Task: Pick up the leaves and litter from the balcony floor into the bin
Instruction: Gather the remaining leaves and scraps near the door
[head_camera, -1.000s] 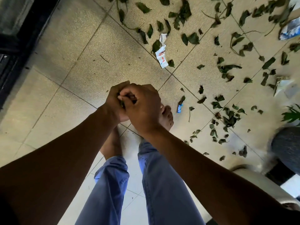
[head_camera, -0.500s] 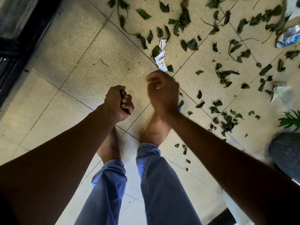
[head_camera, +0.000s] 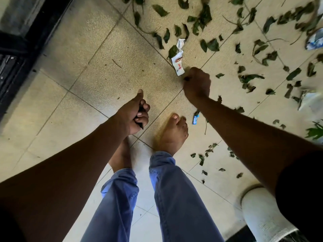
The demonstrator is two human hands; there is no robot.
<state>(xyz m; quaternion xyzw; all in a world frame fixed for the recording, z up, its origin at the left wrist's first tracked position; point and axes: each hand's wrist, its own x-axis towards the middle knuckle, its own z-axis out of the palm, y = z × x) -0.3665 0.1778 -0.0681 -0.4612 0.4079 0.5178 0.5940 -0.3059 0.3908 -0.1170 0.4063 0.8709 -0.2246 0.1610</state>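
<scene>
Green leaves (head_camera: 211, 45) lie scattered over the beige tiled floor (head_camera: 97, 70), mostly at the top and right. My left hand (head_camera: 131, 116) grips a bunch of dark leaves in front of my feet. Further out, my right hand (head_camera: 197, 82) is down at the floor with curled fingers. It pinches a small dark leaf (head_camera: 186, 78) just below a white printed wrapper (head_camera: 178, 65). A small blue wrapper (head_camera: 195, 118) lies by my right forearm. A white rounded container (head_camera: 258, 215) stands at the bottom right, partly behind my arm.
A dark door frame (head_camera: 26, 41) runs along the left edge. My bare feet (head_camera: 173, 131) stand in the middle. Crumpled pale litter (head_camera: 311, 100) and a blue-white packet (head_camera: 314, 41) lie at the right. A green plant (head_camera: 316, 131) pokes in from the right edge.
My hands were joined over my feet and have parted. The right hand has reached forward and down to the floor beside the white wrapper. The left hand stays back, still holding leaves.
</scene>
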